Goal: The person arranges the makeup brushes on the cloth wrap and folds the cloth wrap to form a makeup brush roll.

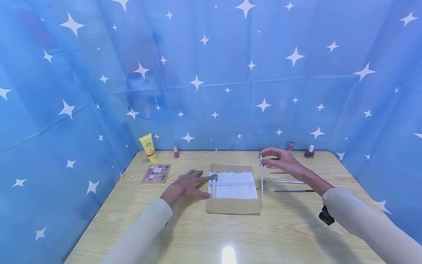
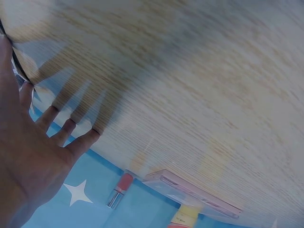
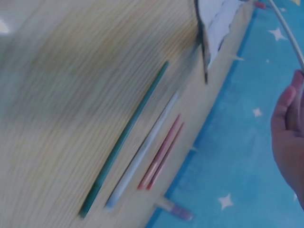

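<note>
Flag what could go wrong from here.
The upright white stick might pivot or slip, since the right hand pinches it near its upper end.
The left hand could nudge the white-handled makeup brush, as its fingertips reach the tan brush holder beside it.
Lowering the right forearm might roll the green stick, which lies close to it in the head view.

Your right forearm [image 1: 314,180] is hiding the right end of the lying white stick [image 1: 288,182]. In the right wrist view, the right edge is cutting your right hand [image 3: 289,130], and the top edge is cutting the pouch [image 3: 218,21] and the held stick [image 3: 285,28]. In the left wrist view, the bottom edge is cutting the yellow tube [image 2: 184,217].
</note>
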Available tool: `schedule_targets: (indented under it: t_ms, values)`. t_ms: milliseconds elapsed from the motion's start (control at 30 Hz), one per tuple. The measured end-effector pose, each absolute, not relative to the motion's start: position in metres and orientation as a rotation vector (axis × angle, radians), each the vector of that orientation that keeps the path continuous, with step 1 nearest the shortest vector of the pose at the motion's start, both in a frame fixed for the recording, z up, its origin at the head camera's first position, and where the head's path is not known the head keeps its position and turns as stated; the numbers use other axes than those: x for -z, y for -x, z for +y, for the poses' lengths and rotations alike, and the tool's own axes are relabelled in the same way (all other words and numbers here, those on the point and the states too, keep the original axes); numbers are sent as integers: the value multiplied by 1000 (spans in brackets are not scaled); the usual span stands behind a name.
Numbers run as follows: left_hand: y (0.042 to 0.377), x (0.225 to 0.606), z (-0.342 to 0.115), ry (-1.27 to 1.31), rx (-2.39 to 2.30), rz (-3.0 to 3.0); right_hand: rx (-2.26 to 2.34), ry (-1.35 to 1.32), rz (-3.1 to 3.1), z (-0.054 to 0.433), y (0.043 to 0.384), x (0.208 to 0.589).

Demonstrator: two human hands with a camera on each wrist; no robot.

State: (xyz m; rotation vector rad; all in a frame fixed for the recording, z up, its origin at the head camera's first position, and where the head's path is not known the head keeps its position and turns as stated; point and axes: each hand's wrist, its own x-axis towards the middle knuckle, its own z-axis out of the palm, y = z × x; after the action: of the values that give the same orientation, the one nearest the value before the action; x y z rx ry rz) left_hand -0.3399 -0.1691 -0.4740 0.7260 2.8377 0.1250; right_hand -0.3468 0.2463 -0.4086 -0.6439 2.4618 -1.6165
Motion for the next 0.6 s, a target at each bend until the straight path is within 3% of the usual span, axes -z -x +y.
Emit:
schedule_targets:
  t_ms: [600]
  values:
    - [341, 473, -169, -714, -86, 2829, 1694, 651, 2486, 166, 384, 416]
